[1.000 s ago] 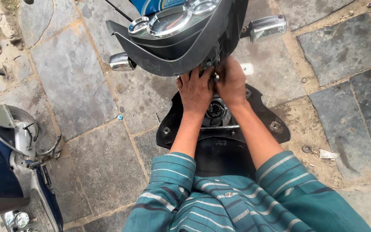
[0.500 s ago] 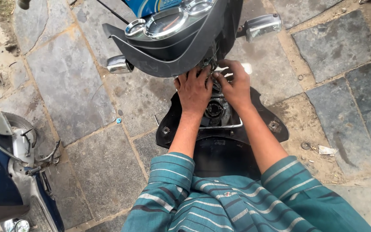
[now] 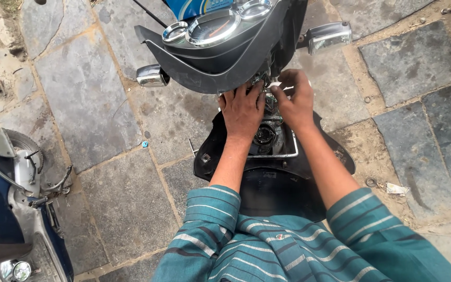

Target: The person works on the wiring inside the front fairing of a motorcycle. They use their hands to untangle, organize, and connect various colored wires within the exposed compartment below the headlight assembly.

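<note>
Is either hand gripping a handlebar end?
No: both the left hand and the right hand are at the exposed parts under the instrument panel, away from the chrome bar ends.

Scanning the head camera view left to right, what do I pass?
Parked blue scooter → small blue scrap on the paving → left chrome handlebar end → left hand → right hand → right chrome handlebar end → crumpled litter.

The one camera sits on my head and looks almost straight down, close over my arms, to my hands (image 3: pixel 267 104) at the scooter (image 3: pixel 225 47). It faces forward along the scooter, and takes in the stone paving (image 3: pixel 105 130) round it. A second scooter (image 3: pixel 6 209) cuts into the left edge.
</note>
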